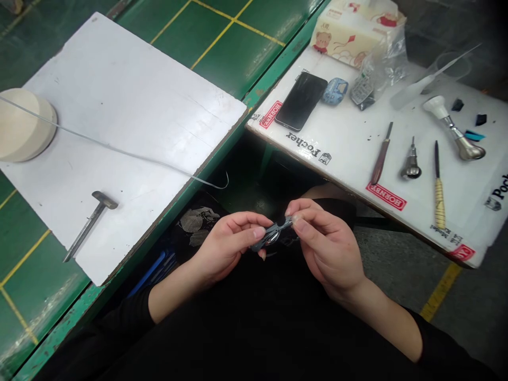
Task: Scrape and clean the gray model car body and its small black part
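A small grey part [272,234] is held up above dark clothing [262,323], between the two hands. Its end toward 8 o'clock is clamped by the grip of the left hand [230,241], with the thumb laid on top; its end toward 2 o'clock is pinched by the grip of the right hand [332,244], between thumb and fingertips.

For such two-handed handling, a light, even pressure would be best kept: one end should be steadied by the left, and any turning or pressing done gently by the right, so that the slim middle is not strained.

By its looks, the part is dull, dark grey and narrow, with a curved notch cut into its 12 o'clock edge and a glossy oval patch near the middle; since both ends are covered, its full outline cannot fairly be told.

Farther out, at 10 o'clock, a thin pale strand [119,150] is stretched across a white board [159,106], by which a green bench [43,286] is partly covered. On the board, at 9 o'clock, a T-shaped metal tool [92,225] is laid. At 2 o'clock a brown-handled tool [381,159] is set on a white-topped bench [345,137]; at 3 o'clock a yellow-wrapped tool [440,203] is placed; toward 12 o'clock a phone [301,100] is rested
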The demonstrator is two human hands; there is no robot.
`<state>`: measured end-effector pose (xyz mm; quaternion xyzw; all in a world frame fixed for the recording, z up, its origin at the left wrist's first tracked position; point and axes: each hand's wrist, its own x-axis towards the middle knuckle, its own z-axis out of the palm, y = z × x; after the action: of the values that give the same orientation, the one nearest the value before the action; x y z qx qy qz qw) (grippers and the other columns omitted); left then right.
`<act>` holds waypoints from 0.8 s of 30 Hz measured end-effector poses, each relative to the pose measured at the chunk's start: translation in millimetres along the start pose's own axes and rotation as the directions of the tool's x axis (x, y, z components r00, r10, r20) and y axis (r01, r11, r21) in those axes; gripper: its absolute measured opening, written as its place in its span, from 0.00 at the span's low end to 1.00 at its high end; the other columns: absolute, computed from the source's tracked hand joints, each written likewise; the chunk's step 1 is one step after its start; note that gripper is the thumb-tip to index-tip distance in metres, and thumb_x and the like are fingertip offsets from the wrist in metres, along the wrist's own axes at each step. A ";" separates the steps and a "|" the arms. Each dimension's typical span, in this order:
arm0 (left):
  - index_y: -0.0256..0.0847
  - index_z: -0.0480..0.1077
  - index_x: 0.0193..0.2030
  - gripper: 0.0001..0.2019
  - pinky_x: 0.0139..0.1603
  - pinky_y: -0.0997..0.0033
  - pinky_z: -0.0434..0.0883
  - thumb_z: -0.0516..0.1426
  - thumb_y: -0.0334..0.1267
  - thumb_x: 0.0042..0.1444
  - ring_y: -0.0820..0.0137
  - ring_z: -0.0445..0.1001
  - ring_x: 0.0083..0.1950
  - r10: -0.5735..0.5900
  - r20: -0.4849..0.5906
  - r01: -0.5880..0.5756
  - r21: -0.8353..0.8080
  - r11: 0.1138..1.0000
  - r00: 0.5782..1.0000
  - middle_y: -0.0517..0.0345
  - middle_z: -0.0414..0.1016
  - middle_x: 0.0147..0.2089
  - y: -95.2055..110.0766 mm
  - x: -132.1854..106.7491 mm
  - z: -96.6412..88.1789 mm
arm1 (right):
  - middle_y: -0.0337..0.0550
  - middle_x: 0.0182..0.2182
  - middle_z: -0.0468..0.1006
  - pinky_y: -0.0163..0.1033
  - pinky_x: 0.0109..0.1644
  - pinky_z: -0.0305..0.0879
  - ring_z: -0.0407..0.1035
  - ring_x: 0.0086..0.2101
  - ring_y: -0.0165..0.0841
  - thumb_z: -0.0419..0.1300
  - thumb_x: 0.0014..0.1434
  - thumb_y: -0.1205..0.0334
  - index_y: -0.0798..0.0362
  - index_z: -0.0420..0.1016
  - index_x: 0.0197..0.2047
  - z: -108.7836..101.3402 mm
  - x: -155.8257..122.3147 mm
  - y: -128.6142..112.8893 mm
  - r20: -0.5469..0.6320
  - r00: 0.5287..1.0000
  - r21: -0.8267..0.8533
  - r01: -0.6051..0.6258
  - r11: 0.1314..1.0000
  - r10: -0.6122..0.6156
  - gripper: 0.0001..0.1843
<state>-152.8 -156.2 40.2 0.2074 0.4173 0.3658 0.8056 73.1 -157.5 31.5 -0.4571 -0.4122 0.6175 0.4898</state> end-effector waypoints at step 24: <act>0.50 0.88 0.67 0.23 0.75 0.46 0.82 0.77 0.48 0.67 0.43 0.80 0.78 0.242 0.253 -0.306 0.259 0.916 0.937 0.41 0.79 0.79 26.0 -13.7 -7.7 | 0.48 0.48 0.86 0.61 0.56 0.84 0.80 0.51 0.50 0.75 0.74 0.44 0.27 0.96 0.50 -29.9 16.2 -30.9 0.409 0.759 -0.222 0.622 0.751 -0.507 0.06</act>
<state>-175.3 -149.7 59.6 0.4201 0.3437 0.3848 0.7465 107.5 -134.1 51.2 -0.2793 -0.7082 0.4215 0.4926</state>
